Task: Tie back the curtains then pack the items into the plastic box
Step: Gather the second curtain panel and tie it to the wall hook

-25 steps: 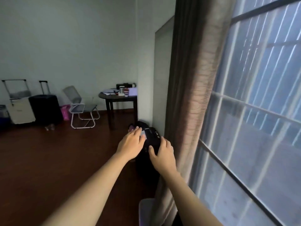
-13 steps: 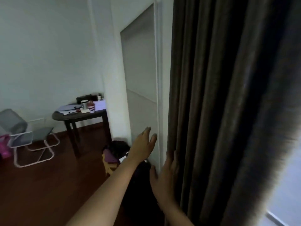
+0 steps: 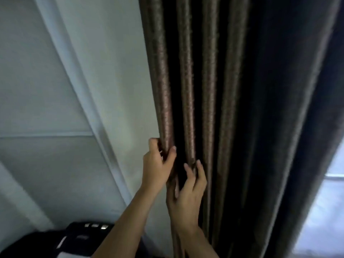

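both hands point(image 3: 158, 164) on curtain point(image 3: 188, 90) folds

The curtain point(image 3: 214, 90) hangs through the middle and right of the view, its folds running from top to bottom. The wall point(image 3: 115, 71) lies to its left, meeting the curtain's left edge, and the window point(image 3: 331, 202) shows at the far right, beyond the curtain's right edge. The left grip point(image 3: 158, 164) is round the leftmost fold, next to the wall. The right grip point(image 3: 188, 194) sits just below and to its right, on the next fold. A bag point(image 3: 74, 239) lies in the bottom left corner, below the wall, partly behind the left forearm.
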